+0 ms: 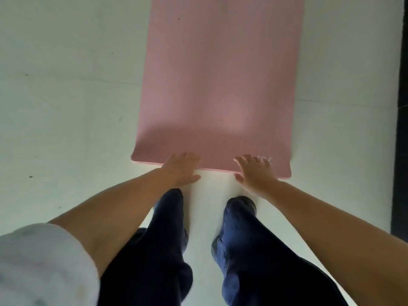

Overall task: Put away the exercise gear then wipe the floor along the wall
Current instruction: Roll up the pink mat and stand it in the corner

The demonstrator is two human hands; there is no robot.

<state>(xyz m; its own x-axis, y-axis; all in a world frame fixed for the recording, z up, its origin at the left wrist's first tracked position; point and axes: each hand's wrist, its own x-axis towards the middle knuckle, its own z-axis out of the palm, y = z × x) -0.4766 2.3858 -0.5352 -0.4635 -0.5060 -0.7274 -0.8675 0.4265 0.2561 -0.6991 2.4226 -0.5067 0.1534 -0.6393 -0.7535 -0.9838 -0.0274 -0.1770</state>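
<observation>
On the pale floor, a pink exercise mat lies flat and unrolled, running from near centre away to the far edge of view. Its surface is finely ribbed. Near end has rounded corners and sits just beyond the person's feet.

Left hand: at the near edge of the mat, left of centre. Fingers fairly straight and together, tips over the mat's edge, thumb spread to the right on the floor side. Hand looks open, not gripping. Cannot tell whether the fingertips press the mat or hover just above it.

Right hand: at the near edge too, closer to the mat's right corner. Fingers spread and slightly bent, reaching onto the mat; thumb held back over the floor. Also open, nothing held. Some motion blur at the fingertips; contact with the mat not certain.

Both bare forearms extend from the near corners of view toward the mat. A light grey sleeve covers the left upper arm at near left.

Dark blue trousers on both legs, between the arms, feet pointing at the mat.

A few small dark specks dot the floor to the left of the mat. Faint seam lines cross the floor on both sides.

Far right: a dark vertical strip along the floor's edge, well apart from the mat; what it is cannot be made out.
</observation>
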